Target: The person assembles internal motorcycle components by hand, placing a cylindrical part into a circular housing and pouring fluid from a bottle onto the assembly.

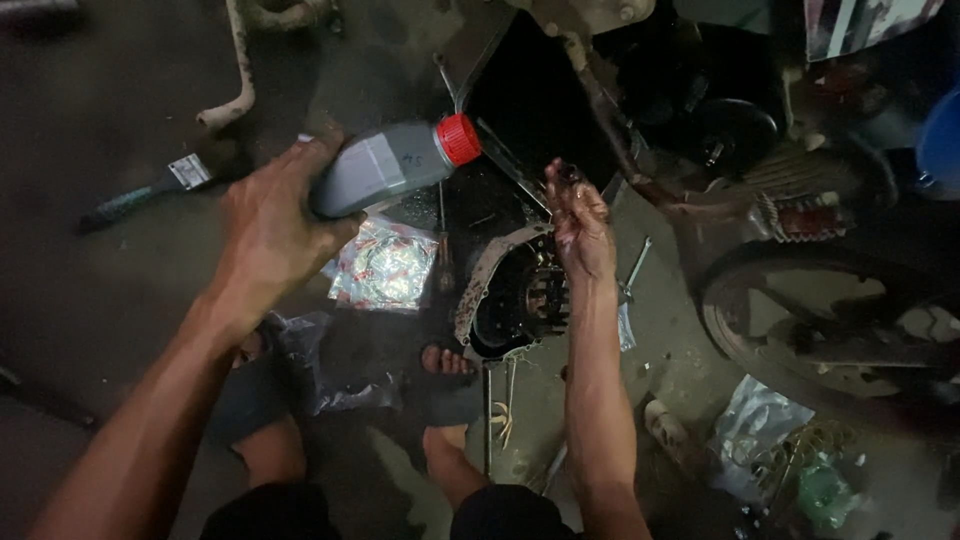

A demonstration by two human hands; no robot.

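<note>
Nearest to the camera, two bare knees and two forearms of the person are seen, and one foot in a sandal [447, 362] is placed on the dirty concrete floor [100, 300]. One crumpled dark plastic bag [320, 365] lies beside the left knee. A little farther, one round engine cover [500, 295] is lying on the floor, with a clutch part visible inside it. Left of this cover one clear packet [385, 265] with a round gasket is laid, and one screwdriver [444, 255] is seen just beside the packet. One wrench [632, 270] lies right of the cover. The left hand [272, 225] is closed around one grey oil bottle [385, 167] with a red cap, which is held tilted above the packet, the cap pointing to the right. The right hand [580, 225] is held open and oily above the cover, with nothing gripped. Farther left, one brush [150, 190] lies on the floor. At the right, one motorcycle wheel [830, 330] is seen, with one clear bag [750, 425] near it.
</note>
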